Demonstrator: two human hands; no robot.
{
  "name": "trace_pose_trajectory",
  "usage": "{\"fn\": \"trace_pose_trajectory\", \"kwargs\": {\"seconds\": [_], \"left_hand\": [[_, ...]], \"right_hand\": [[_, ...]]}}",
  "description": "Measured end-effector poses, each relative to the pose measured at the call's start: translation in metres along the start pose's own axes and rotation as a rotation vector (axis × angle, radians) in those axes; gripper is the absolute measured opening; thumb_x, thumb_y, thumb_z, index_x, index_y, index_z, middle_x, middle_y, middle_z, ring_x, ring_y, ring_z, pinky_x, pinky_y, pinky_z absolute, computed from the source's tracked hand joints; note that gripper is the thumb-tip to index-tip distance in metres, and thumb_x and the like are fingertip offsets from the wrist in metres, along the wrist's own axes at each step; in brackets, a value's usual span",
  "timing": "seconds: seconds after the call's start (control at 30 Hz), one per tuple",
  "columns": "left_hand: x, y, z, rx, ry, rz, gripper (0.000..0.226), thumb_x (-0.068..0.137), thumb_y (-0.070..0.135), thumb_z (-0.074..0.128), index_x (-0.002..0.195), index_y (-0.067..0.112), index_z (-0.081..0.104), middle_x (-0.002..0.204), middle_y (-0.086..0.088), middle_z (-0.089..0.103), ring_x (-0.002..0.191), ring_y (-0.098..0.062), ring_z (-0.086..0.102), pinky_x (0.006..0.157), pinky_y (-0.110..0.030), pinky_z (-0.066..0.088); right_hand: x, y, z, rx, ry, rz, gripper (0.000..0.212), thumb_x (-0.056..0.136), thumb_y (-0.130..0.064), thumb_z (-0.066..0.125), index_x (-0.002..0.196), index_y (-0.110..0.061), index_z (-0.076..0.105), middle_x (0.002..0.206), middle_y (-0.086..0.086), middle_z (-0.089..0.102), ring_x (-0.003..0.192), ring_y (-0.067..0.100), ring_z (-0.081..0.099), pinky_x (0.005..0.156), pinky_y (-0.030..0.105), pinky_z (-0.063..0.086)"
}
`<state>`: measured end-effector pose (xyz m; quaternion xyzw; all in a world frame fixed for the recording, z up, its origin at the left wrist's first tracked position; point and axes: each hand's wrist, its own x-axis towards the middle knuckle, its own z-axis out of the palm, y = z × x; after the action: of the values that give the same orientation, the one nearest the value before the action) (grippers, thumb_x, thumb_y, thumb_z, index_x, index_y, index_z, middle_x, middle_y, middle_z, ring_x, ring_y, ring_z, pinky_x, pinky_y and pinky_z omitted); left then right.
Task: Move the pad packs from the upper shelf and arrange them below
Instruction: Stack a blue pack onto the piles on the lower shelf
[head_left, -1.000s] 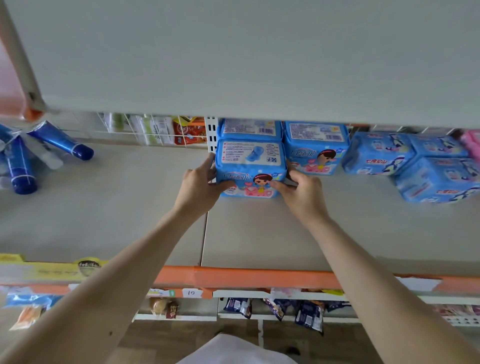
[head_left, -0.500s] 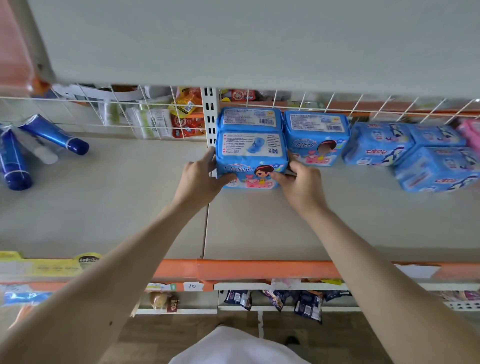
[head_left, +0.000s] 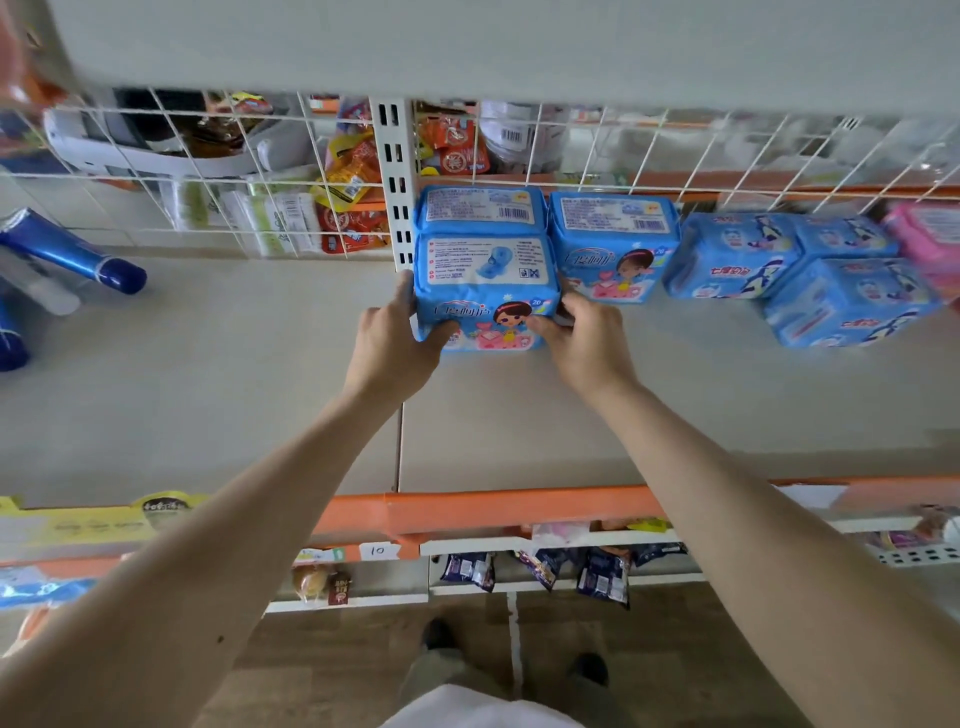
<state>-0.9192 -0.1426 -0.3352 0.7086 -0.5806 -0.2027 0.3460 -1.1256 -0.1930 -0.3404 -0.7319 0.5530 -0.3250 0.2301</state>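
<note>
A blue pad pack (head_left: 487, 291) with a cartoon girl on its front stands on the grey shelf (head_left: 260, 395), in front of a second like pack (head_left: 480, 208). My left hand (head_left: 395, 343) grips its left side and my right hand (head_left: 587, 345) grips its right side. Another blue pad pack (head_left: 613, 244) stands just to the right, touching it. Further right lie several blue packs with a different print (head_left: 727, 254) (head_left: 847, 301) and a pink pack (head_left: 930, 244) at the frame's edge.
A white wire grid (head_left: 675, 156) backs the shelf, with snack packets behind it. Blue tubes (head_left: 72, 249) lie at the far left. The underside of the shelf above (head_left: 467, 41) hangs close overhead. An orange shelf edge (head_left: 493, 509) runs in front; lower shelves hold dark packets.
Both hands stay on the front pad pack, which sits in about the same spot. The view has tilted up, showing more of the wire grid behind.
</note>
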Motion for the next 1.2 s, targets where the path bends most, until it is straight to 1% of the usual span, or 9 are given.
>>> {"fn": "trace_pose_trajectory", "kwargs": {"seconds": [0.07, 0.13, 0.2, 0.33, 0.47, 0.67, 0.83, 1.03, 1.2], "left_hand": [[-0.005, -0.001, -0.001, 0.069, 0.028, -0.038, 0.045, 0.089, 0.036, 0.07, 0.128, 0.017, 0.059, 0.117, -0.002, 0.072, 0.105, -0.021, 0.066, 0.086, -0.04, 0.058], [-0.016, 0.0, -0.005, 0.165, 0.067, -0.1, 0.046, 0.088, 0.052, 0.066, 0.116, 0.016, 0.062, 0.106, 0.0, 0.071, 0.097, -0.022, 0.066, 0.079, -0.04, 0.057], [-0.033, 0.004, -0.008, 0.241, 0.117, -0.08, 0.046, 0.089, 0.055, 0.063, 0.112, 0.016, 0.058, 0.102, 0.002, 0.069, 0.096, -0.025, 0.063, 0.079, -0.041, 0.052], [-0.072, 0.022, -0.006, 0.341, 0.149, 0.113, 0.056, 0.09, 0.052, 0.06, 0.132, 0.018, 0.048, 0.129, -0.005, 0.056, 0.112, -0.033, 0.055, 0.088, -0.044, 0.046], [-0.106, 0.053, 0.008, 0.435, 0.13, 0.201, 0.072, 0.088, 0.062, 0.051, 0.147, 0.023, 0.036, 0.153, -0.004, 0.036, 0.132, -0.034, 0.041, 0.1, -0.051, 0.043], [-0.164, 0.113, 0.044, 0.5, 0.105, 0.18, 0.077, 0.091, 0.069, 0.043, 0.154, 0.03, 0.024, 0.165, -0.004, 0.016, 0.149, -0.033, 0.019, 0.111, -0.055, 0.033], [-0.215, 0.173, 0.071, 0.5, 0.123, 0.264, 0.081, 0.087, 0.074, 0.031, 0.154, 0.029, 0.024, 0.164, -0.009, 0.02, 0.149, -0.036, 0.021, 0.11, -0.057, 0.032], [-0.251, 0.247, 0.086, 0.478, 0.169, 0.427, 0.077, 0.091, 0.072, 0.032, 0.155, 0.028, 0.029, 0.163, -0.008, 0.025, 0.146, -0.039, 0.027, 0.108, -0.059, 0.034], [-0.253, 0.308, 0.076, 0.422, 0.204, 0.529, 0.076, 0.09, 0.072, 0.034, 0.152, 0.029, 0.035, 0.163, -0.004, 0.025, 0.147, -0.037, 0.026, 0.111, -0.058, 0.03]], "right_hand": [[-0.006, -0.002, -0.005, -0.039, -0.012, -0.014, 0.042, 0.088, -0.024, 0.074, 0.124, -0.004, 0.063, 0.117, 0.011, 0.071, 0.107, 0.029, 0.068, 0.088, 0.04, 0.055], [-0.015, -0.004, -0.011, -0.078, 0.011, -0.046, 0.055, 0.087, -0.027, 0.075, 0.134, -0.007, 0.056, 0.127, 0.01, 0.067, 0.116, 0.031, 0.063, 0.094, 0.043, 0.052], [-0.027, -0.005, -0.019, -0.089, 0.017, -0.054, 0.067, 0.088, -0.033, 0.073, 0.144, -0.007, 0.047, 0.14, 0.012, 0.058, 0.127, 0.032, 0.055, 0.103, 0.045, 0.047], [-0.052, 0.0, -0.039, -0.211, 0.006, -0.158, 0.079, 0.091, -0.063, 0.045, 0.151, -0.013, 0.039, 0.157, 0.01, 0.038, 0.146, 0.033, 0.032, 0.116, 0.051, 0.032], [-0.08, 0.006, -0.075, -0.257, 0.003, -0.23, 0.077, 0.092, -0.067, 0.034, 0.153, -0.021, 0.034, 0.162, 0.006, 0.028, 0.15, 0.035, 0.022, 0.115, 0.059, 0.028], [-0.137, 0.027, -0.148, -0.3, -0.029, -0.27, 0.077, 0.091, -0.072, 0.023, 0.156, -0.031, 0.024, 0.166, -0.004, 0.011, 0.154, 0.029, 0.007, 0.119, 0.06, 0.007], [-0.185, 0.056, -0.213, -0.334, 0.012, -0.275, 0.075, 0.092, -0.072, 0.021, 0.157, -0.033, 0.023, 0.166, -0.006, 0.008, 0.154, 0.027, 0.004, 0.121, 0.061, 0.009], [-0.219, 0.07, -0.291, -0.268, 0.098, -0.28, 0.075, 0.09, -0.07, 0.026, 0.155, -0.034, 0.028, 0.164, -0.015, 0.006, 0.154, 0.023, 0.003, 0.122, 0.054, 0.003], [-0.221, 0.063, -0.353, -0.208, 0.271, -0.34, 0.07, 0.09, -0.064, 0.041, 0.152, -0.031, 0.035, 0.164, -0.01, 0.021, 0.153, 0.023, 0.014, 0.122, 0.057, 0.012]]}}
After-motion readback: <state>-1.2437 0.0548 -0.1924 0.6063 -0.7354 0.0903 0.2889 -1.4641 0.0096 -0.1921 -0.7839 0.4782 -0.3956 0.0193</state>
